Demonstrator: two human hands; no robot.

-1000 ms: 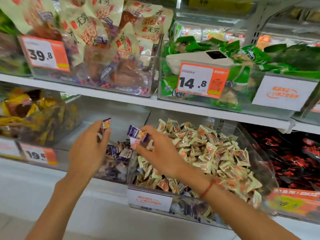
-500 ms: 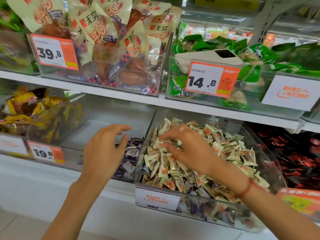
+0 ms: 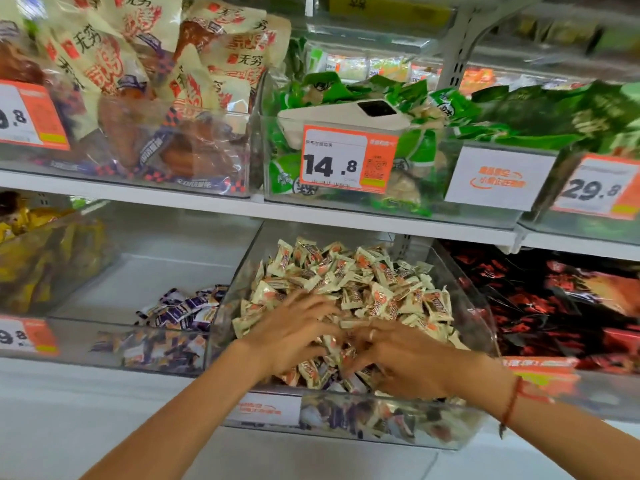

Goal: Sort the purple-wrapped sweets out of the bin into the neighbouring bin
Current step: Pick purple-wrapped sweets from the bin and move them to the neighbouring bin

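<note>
Both hands, left hand (image 3: 294, 336) and right hand (image 3: 403, 360), dig with spread fingers into the cream sweets (image 3: 374, 282) in the clear bin (image 3: 381, 424). Purple-wrapped sweets (image 3: 183, 311) lie in the next bin (image 3: 104, 336) on the left.

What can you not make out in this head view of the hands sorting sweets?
- Whether either hand holds a sweet: left hand and right hand have fingertips buried in the cream sweets and blurred.
- Purple sweets left in that bin: hands and pile cover them.
- Left price tag: cut off by the frame edge.
</note>
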